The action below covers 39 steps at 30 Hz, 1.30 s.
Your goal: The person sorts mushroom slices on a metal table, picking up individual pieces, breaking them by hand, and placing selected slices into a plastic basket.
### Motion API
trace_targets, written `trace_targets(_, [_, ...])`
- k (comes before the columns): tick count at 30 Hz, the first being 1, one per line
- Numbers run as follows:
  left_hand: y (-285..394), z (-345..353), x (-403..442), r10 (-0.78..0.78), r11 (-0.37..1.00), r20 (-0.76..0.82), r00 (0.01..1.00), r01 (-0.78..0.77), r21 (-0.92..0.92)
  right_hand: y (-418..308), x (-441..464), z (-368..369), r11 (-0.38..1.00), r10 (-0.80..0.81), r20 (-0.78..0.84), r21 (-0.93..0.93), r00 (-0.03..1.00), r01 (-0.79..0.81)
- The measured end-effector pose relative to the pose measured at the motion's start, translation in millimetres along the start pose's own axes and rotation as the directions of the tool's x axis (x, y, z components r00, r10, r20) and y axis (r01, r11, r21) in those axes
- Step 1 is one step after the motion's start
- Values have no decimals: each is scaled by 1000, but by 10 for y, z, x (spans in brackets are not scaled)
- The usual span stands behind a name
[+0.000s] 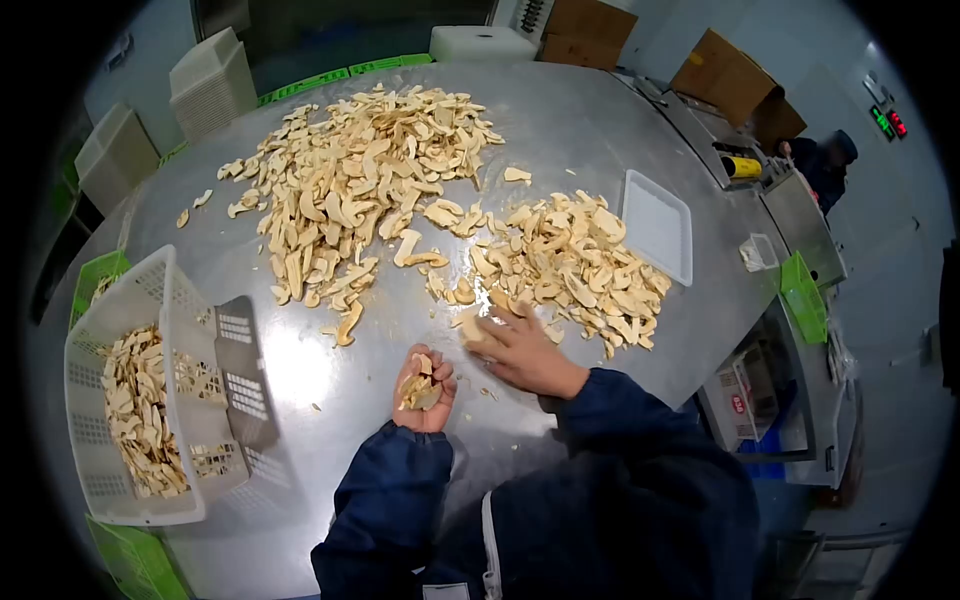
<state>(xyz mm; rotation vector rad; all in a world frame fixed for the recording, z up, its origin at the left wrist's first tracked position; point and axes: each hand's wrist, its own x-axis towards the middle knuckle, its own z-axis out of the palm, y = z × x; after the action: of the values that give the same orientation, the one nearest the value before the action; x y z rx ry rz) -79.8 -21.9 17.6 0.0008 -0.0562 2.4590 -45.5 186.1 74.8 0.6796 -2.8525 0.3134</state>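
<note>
My left hand [425, 388] is turned palm up, its fingers curled around a few mushroom slices [424, 392]. To the right of it, my right hand [528, 352] reaches palm down over the steel table, its fingertips on a pale mushroom slice [470, 326] at the near edge of a pile. That smaller pile of sliced mushrooms [570, 265] spreads out just beyond the right hand. Farther back on the left lies a larger heap of mushroom slices [350, 185].
A white perforated basket [170, 390] at left holds mushroom slices. A shallow white tray [657, 225] lies right of the smaller pile. Stacked white trays [212, 85] and cardboard boxes [735, 85] stand behind the table [480, 440]. Another person [825, 165] is at far right.
</note>
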Motion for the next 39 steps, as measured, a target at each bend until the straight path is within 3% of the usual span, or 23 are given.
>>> trace_targets(3, [-44,60,-46,103,982,-221,970,-63,179,271,-283,-170,973,207,22,-110,978,-203])
trace_targets(5, [-51,19,-36,62,989,-231,971,-30,142,447,-419,-390,938,334,64,-117,940,-325])
trace_targets(7, [-83,165,4,53,993,-331,942,-15,117,682,-533,-560,949,312,39,-50,949,-310])
trace_targets(8, [-94,168,1,76,983,-293,953,-24,179,734,-524,-613,952,303,20,33,953,-304])
trace_targets(10, [-49,154,-18,58,994,-193,979,-39,101,757,-407,-710,939,290,-22,199,957,-280])
trace_targets(11, [-19,146,-10,51,997,-136,989,-43,66,765,-273,-720,948,241,-14,219,970,-232])
trace_targets(16, [60,141,17,149,988,-258,955,-151,13,944,651,-645,960,-1,17,279,1000,-4])
trace_targets(17, [86,78,21,132,990,-212,968,-140,-20,1042,867,-550,954,-42,21,299,999,34])
trace_targets(19, [135,-114,42,104,990,-112,988,-113,-83,1244,1372,-355,932,-53,49,360,997,32])
trace_targets(21, [130,-81,49,111,989,-196,974,-127,-75,1290,1868,-280,930,105,142,337,984,-148])
trace_targets(24, [120,-13,61,122,988,-248,961,-143,-66,1617,2546,25,875,180,97,438,979,-205])
trace_targets(26, [129,57,72,118,989,-291,949,-140,-55,1489,2922,13,901,186,45,392,982,-189])
trace_targets(30, [123,-35,79,96,995,-167,981,-102,-23,1200,3482,234,951,125,19,283,992,-126])
trace_targets(33, [119,-35,53,110,994,-168,980,-110,10,1057,3640,438,983,179,68,25,982,-181])
trace_targets(34, [105,-2,48,137,990,-209,968,-128,55,1060,3620,501,988,143,61,57,988,-146])
trace_targets(39, [94,33,82,152,988,-275,950,-152,20,1032,3162,250,951,-146,361,308,921,30])
